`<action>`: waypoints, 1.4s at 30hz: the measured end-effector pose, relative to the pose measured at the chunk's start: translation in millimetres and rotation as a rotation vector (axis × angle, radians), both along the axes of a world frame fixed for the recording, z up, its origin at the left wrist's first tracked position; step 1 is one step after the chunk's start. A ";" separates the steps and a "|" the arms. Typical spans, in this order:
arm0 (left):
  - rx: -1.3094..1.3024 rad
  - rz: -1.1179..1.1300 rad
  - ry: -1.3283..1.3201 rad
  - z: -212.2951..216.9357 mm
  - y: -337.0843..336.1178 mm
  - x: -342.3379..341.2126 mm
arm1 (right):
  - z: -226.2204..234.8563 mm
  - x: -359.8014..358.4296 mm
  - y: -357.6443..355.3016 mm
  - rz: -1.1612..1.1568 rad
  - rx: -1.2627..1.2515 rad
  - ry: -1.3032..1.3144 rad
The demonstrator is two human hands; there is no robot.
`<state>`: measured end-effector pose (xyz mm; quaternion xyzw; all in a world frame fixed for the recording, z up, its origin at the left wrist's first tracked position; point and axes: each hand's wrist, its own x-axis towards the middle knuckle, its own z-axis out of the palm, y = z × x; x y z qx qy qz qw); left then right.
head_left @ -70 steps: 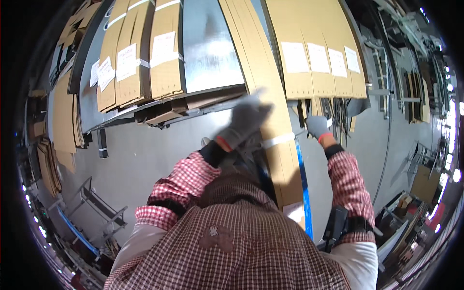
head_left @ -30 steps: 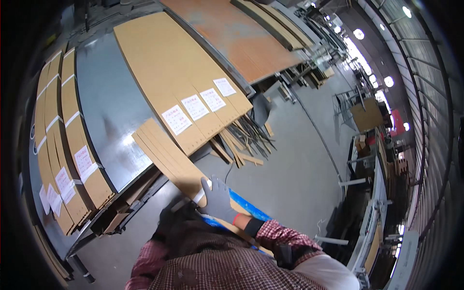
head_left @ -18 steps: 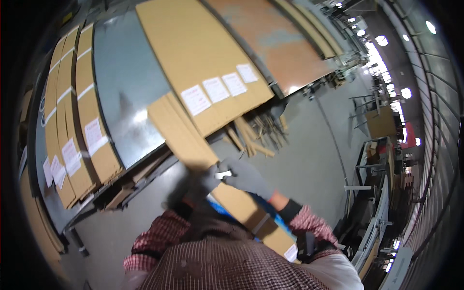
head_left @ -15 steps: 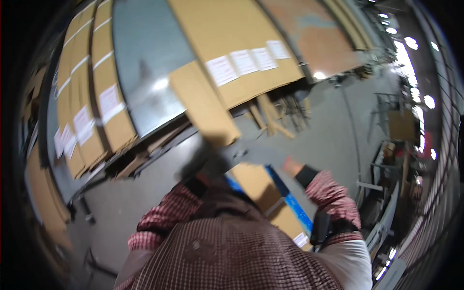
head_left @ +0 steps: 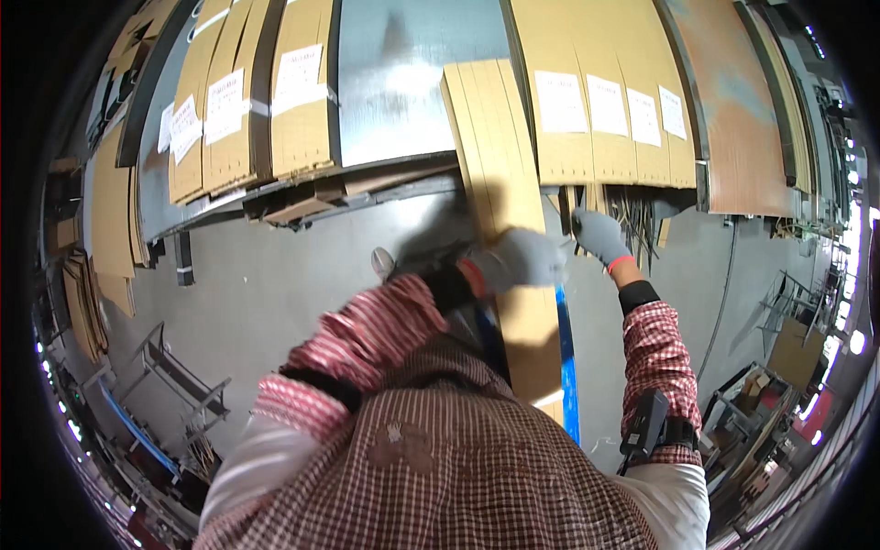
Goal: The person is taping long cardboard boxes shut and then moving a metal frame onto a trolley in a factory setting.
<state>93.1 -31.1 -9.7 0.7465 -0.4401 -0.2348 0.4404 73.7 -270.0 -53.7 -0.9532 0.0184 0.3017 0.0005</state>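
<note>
Overhead, the grey metal platform [head_left: 412,82] filled most of your view, with flat cardboard bundles laid across it: three narrow ones with white labels on the left [head_left: 234,101], and a wide stack on the right [head_left: 600,87] bearing four white labels in a row. Beyond that wide stack lay a rust-brown sheet [head_left: 733,101]. Below the platform's edge the grey floor [head_left: 275,284] spread out, with a low metal frame [head_left: 179,380] standing on it off to your left and trolleys with boxes [head_left: 761,403] far to your right.

Between those stacks you had the long cardboard bundle [head_left: 500,192] — a narrow ribbed pack, one end resting up on the platform, the rest sloping down towards your chest, where it ran alongside a blue strip [head_left: 566,367]. It sat between the bare metal patch and the wide stack, just beside the latter.

Your left hand [head_left: 518,259], in a grey glove, lay over the face of the bundle about midway along it, fingers curled on its right edge — blur kept me from telling how tightly. Your right hand [head_left: 600,236], gloved the same with a red cuff, was just right of the bundle near the platform edge, fingers loosely bent; whether it touched the cardboard I could not tell.
</note>
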 end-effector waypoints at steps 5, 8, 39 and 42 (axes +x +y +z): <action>0.060 0.560 0.359 -26.6 51.9 20.8 | 38.7 1.6 64.8 -0.016 0.459 -0.347; 0.029 0.505 0.601 -19.2 63.4 -50.7 | 69.0 -11.1 62.8 0.132 0.455 -0.079; 0.169 -0.052 0.256 -197.7 46.3 -64.8 | -10.7 -20.3 56.6 -0.307 0.951 0.100; 0.428 -0.287 0.045 -191.5 37.4 -47.4 | 85.0 -13.2 105.0 -0.684 0.759 -0.369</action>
